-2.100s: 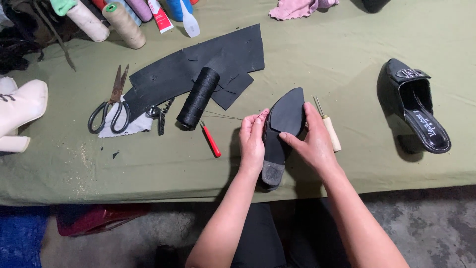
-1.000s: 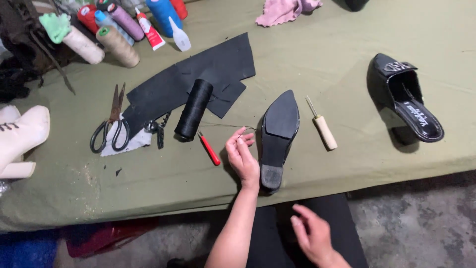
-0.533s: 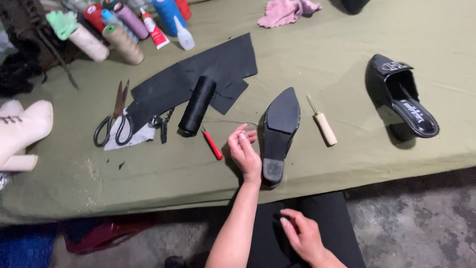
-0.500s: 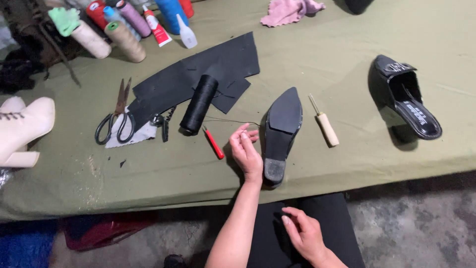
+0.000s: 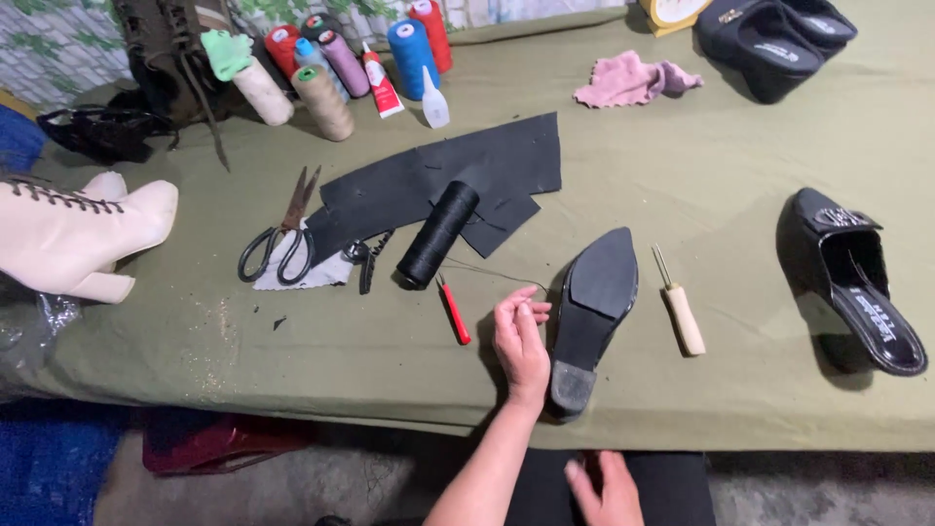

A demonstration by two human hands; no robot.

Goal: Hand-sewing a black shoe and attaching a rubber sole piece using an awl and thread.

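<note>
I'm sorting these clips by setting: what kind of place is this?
Probably a shoe repair or shoemaking bench: an upturned black shoe, an awl, and black sheet material beside scissors.

Plenty of bare green cloth is left on the bench [image 5: 721, 156] between the wooden-handled awl [image 5: 680, 312] and the black open-backed shoe [image 5: 857, 282]. Left of the upturned black pointed shoe [image 5: 594, 312], passage is blocked by the red-handled tool [image 5: 453, 312] and the black thread spool [image 5: 438, 234].

Single view — head-worn camera, looking steeply down and forward over the near edge of the olive-covered table [image 5: 740, 185]. Range: close, about arm's reach. Covers the tabletop to its far edge, thread cones [image 5: 326, 102] at top — floor strip along the bottom.
</note>
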